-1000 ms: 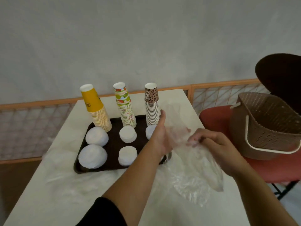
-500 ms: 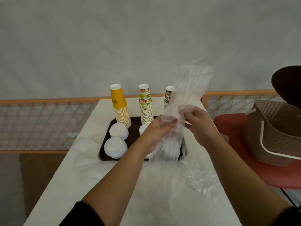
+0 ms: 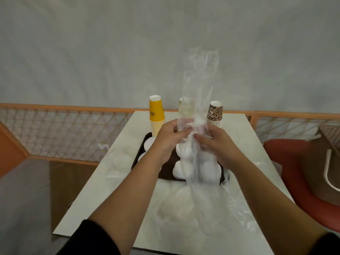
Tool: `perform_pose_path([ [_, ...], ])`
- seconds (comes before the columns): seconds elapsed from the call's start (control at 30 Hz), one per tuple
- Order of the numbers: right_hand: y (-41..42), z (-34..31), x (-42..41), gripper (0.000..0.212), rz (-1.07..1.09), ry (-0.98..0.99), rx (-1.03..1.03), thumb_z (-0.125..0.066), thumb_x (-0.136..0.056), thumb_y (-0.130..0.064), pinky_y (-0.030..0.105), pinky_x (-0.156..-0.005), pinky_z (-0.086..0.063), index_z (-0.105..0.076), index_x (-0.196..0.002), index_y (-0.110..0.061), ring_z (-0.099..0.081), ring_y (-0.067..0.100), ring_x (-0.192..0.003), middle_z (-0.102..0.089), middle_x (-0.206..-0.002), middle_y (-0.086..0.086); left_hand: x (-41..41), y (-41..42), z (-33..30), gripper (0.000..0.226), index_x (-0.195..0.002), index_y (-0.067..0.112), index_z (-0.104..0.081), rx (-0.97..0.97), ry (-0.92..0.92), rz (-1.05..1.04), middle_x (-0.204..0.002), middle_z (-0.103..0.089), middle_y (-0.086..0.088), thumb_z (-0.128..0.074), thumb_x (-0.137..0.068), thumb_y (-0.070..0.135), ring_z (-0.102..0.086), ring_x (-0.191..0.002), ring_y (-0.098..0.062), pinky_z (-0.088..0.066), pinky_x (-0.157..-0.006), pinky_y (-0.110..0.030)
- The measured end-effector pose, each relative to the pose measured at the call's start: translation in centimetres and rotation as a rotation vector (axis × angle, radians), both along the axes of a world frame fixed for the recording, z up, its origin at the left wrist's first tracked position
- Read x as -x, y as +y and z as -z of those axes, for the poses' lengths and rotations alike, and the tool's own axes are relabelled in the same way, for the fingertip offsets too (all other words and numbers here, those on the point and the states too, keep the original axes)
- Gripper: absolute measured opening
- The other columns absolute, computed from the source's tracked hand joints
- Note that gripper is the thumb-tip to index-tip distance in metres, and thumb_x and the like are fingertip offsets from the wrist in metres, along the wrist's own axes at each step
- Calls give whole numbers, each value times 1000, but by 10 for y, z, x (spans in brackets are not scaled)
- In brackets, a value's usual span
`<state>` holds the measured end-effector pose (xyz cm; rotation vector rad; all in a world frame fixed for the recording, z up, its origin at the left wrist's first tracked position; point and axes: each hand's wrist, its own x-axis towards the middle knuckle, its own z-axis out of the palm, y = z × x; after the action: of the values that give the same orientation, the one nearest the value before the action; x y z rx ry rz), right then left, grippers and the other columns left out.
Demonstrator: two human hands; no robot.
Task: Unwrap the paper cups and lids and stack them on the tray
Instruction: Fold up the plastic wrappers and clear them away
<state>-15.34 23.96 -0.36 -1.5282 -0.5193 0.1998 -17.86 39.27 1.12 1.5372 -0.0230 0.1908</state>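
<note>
A long clear plastic wrapper (image 3: pixel 199 85) stands upright in front of me, pinched near its middle by my left hand (image 3: pixel 170 137) and my right hand (image 3: pixel 214 142). Behind it a dark tray (image 3: pixel 140 155) rests on the white table (image 3: pixel 117 173). At the tray's back stand a yellow cup stack (image 3: pixel 156 115), a stack mostly hidden by the wrapper, and a leopard-print cup stack (image 3: pixel 214 113). White lid stacks (image 3: pixel 181 170) fill the tray's front, partly covered by my hands and the plastic.
More loose clear plastic (image 3: pixel 239 214) lies on the table near me and on its left side. A red chair (image 3: pixel 287 159) with a brown woven basket (image 3: pixel 323 162) stands at the right. An orange-framed mesh fence (image 3: pixel 64 133) runs behind the table.
Both hands lifted the wrapper off the table and now hold it upright and centred before the cup stacks. My view has swung right, so the tray sits in the middle.
</note>
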Motion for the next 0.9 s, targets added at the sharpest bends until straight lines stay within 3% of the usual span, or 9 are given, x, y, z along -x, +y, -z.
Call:
perform_pose_path([
  [0.13,1,6,4,34,-168,45,31,-61,-88,-6,39,-89,-51,-56,-122,-12,-62,29,-108,-66,-115,11,1,1,-5,22,-99,11,-68,190,18,20,-102,-60,-19,-53,-90,-2,-54,-93,-30,-51,-84,-38],
  [0.3,7,16,8,55,-239,146,14,-61,-88,-4,46,-98,-48,-41,-138,-16,-59,24,-116,-62,-125,8,3,7,-6,15,-94,7,-65,434,96,37,-85,-70,-7,-53,-91,0,-67,-81,-21,-58,-72,-32],
  [0.4,8,18,10,47,-223,159,90,-62,-88,-2,46,-93,-52,-48,-131,-12,-62,31,-108,-65,-117,15,9,13,-10,11,-97,8,-66,433,198,170,-89,-71,-8,-57,-91,12,-68,-84,-22,-55,-83,-38],
  [0.53,8,17,16,25,-256,251,189,-54,-94,-10,44,-91,-53,-60,-117,-2,-64,36,-104,-67,-111,18,7,16,-13,18,-106,9,-65,419,169,98,-95,-71,-6,-60,-89,8,-66,-92,-21,-54,-85,-34],
  [0.67,9,22,16,28,-260,512,123,-51,-97,-19,51,-94,-50,-63,-115,-1,-62,38,-108,-66,-115,20,14,20,-17,35,-111,14,-63,174,-109,20,-96,-71,9,-56,-85,-10,-66,-87,-2,-49,-72,-13],
  [0.73,7,20,15,24,-231,583,35,-48,-98,-14,40,-82,-56,-63,-110,-1,-67,32,-100,-72,-100,15,24,21,-18,31,-108,5,-65,-17,-179,57,-88,-72,13,-55,-84,-13,-65,-86,0,-47,-75,-12],
  [0.8,6,17,10,24,-205,612,-42,-38,-99,-6,25,-61,-57,-61,-96,-4,-72,15,-72,-73,-70,4,37,18,-18,26,-108,-6,-65,-130,-125,149,-85,-72,8,-52,-86,-10,-65,-83,-2,-47,-74,-12],
  [0.83,4,15,8,26,-168,622,-88,-34,-100,-5,22,-57,-56,-60,-94,-6,-70,11,-64,-72,-65,1,40,19,-13,25,-105,-7,-67,-180,-135,207,-98,-71,3,-51,-85,-9,-64,-94,-6,-48,-80,-15],
  [0.9,0,13,2,27,-153,646,-191,-34,-100,-12,26,-62,-57,-60,-105,-9,-71,15,-74,-74,-82,5,44,21,-2,34,-92,6,-75,-409,-230,265,-124,-61,5,-47,-78,-7,-51,-121,-6,-41,-100,-20],
])
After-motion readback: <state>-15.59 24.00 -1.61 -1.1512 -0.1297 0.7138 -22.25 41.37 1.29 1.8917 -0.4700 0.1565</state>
